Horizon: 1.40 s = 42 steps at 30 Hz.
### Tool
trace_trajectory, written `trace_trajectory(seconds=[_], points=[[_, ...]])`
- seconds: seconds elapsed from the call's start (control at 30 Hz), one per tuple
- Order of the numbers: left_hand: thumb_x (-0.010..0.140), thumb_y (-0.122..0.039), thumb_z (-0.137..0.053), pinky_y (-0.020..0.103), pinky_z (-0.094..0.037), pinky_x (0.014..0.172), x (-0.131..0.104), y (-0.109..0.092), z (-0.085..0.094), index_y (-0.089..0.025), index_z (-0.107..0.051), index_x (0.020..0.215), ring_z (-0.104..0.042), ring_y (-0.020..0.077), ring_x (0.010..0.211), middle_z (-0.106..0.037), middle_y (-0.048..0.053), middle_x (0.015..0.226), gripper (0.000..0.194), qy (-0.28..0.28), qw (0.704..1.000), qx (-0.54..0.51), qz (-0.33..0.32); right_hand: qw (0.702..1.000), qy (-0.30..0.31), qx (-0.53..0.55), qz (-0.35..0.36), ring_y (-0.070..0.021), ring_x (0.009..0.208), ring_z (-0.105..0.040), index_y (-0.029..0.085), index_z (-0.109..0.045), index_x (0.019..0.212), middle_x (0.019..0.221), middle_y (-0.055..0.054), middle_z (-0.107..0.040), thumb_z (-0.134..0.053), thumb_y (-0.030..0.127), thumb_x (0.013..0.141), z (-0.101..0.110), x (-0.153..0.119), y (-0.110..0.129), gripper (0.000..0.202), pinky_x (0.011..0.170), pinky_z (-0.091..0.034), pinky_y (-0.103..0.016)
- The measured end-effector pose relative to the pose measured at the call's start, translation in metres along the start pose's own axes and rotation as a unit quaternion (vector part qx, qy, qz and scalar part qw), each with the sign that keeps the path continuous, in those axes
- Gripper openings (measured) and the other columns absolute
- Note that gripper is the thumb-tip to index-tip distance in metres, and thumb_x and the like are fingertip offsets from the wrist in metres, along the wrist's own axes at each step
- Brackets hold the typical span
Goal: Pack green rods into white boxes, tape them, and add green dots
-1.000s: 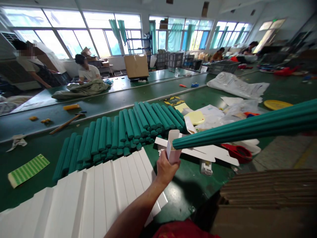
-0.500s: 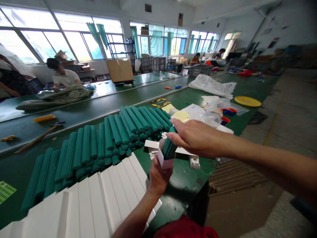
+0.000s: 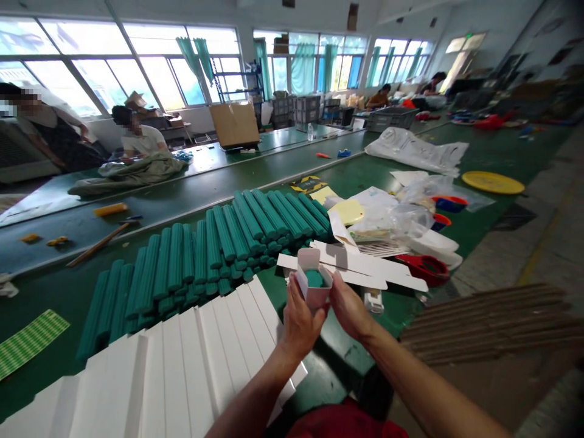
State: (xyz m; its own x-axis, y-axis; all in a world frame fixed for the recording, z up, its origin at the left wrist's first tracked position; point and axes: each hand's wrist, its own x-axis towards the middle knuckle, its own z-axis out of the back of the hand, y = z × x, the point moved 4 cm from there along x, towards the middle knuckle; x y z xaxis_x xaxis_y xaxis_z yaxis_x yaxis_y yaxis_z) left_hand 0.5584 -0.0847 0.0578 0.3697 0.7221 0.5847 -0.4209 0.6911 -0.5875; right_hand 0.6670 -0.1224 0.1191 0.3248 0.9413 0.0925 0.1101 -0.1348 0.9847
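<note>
My left hand (image 3: 301, 319) is wrapped round a narrow white box (image 3: 316, 297) held upright, its top flaps raised. Inside the box, the end of a green ribbed stick (image 3: 314, 278) shows below the rim. My right hand (image 3: 350, 307) touches the box's right side, fingers pressed against it near the top. Left of my hands lies a stacked pile of green ribbed sticks (image 3: 201, 252). In front of the pile is a row of flat white boxes (image 3: 182, 359), overlapping each other.
White cartons (image 3: 356, 260), a red tape dispenser (image 3: 424, 269) and clear plastic bags (image 3: 392, 216) lie right of the pile. Corrugated cardboard (image 3: 493, 322) stands at the lower right. A wooden stick (image 3: 98, 244) lies at left. Several people are at work farther back.
The green stick has gone down into the box. My right hand has left its upper end and moved down to the box's right side. The head view has shifted slightly.
</note>
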Motion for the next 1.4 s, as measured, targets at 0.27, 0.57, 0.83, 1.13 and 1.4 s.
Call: trace_trajectory(seconds=[0.27, 0.57, 0.83, 1.13, 1.4], points=[[0.077, -0.02, -0.056, 0.062, -0.031, 0.11, 0.016, -0.018, 0.034, -0.012, 0.006, 0.152, -0.015, 0.0404, 0.146, -0.007, 0.025, 0.157, 0.098, 0.04, 0.984, -0.108, -0.136, 0.984, -0.152, 0.097, -0.005, -0.0228, 0.104, -0.063, 0.023, -0.073, 0.093, 0.1, -0.003, -0.073, -0.062, 0.056, 0.082, -0.015, 0.009, -0.022, 0.037, 0.102, -0.044, -0.039], [0.098, -0.038, -0.035, 0.045, -0.047, 0.099, 0.023, -0.005, 0.047, -0.021, -0.042, 0.139, -0.045, 0.0285, 0.128, -0.043, 0.016, 0.137, 0.046, -0.019, 0.98, -0.197, -0.037, 0.989, -0.1, 0.108, 0.025, -0.0207, 0.081, -0.062, 0.019, -0.071, 0.079, 0.083, -0.003, -0.071, -0.059, 0.046, 0.082, -0.025, 0.027, -0.014, 0.029, 0.079, -0.049, -0.033], [0.092, -0.038, -0.053, 0.031, -0.049, 0.085, 0.048, -0.008, 0.055, -0.019, -0.059, 0.083, -0.058, 0.0193, 0.099, -0.056, 0.007, 0.1, 0.022, -0.089, 0.961, -0.244, 0.1, 0.988, -0.13, 0.065, 0.046, -0.0175, 0.08, -0.058, 0.021, -0.065, 0.09, 0.084, 0.001, -0.066, -0.062, 0.03, 0.079, -0.038, 0.036, 0.002, 0.014, 0.075, -0.044, -0.028], [0.095, -0.033, -0.049, 0.035, -0.051, 0.088, 0.054, -0.009, 0.067, -0.018, -0.052, 0.115, -0.059, 0.0192, 0.1, -0.058, 0.009, 0.106, 0.025, -0.138, 0.968, -0.21, -0.023, 0.974, -0.093, 0.09, 0.186, -0.02, 0.087, -0.058, 0.02, -0.069, 0.072, 0.084, -0.004, -0.064, -0.053, 0.02, 0.078, -0.044, 0.048, 0.001, 0.017, 0.079, -0.045, -0.032], [0.095, -0.033, -0.05, 0.042, -0.051, 0.097, 0.058, -0.006, 0.086, -0.012, -0.051, 0.128, -0.055, 0.0259, 0.118, -0.057, 0.019, 0.122, 0.04, -0.081, 0.986, -0.041, -0.143, 0.976, -0.027, 0.078, 0.204, -0.0278, 0.113, -0.057, 0.017, -0.07, 0.109, 0.114, -0.01, -0.066, -0.036, 0.034, 0.088, -0.038, 0.045, -0.016, 0.043, 0.1, -0.043, -0.044]])
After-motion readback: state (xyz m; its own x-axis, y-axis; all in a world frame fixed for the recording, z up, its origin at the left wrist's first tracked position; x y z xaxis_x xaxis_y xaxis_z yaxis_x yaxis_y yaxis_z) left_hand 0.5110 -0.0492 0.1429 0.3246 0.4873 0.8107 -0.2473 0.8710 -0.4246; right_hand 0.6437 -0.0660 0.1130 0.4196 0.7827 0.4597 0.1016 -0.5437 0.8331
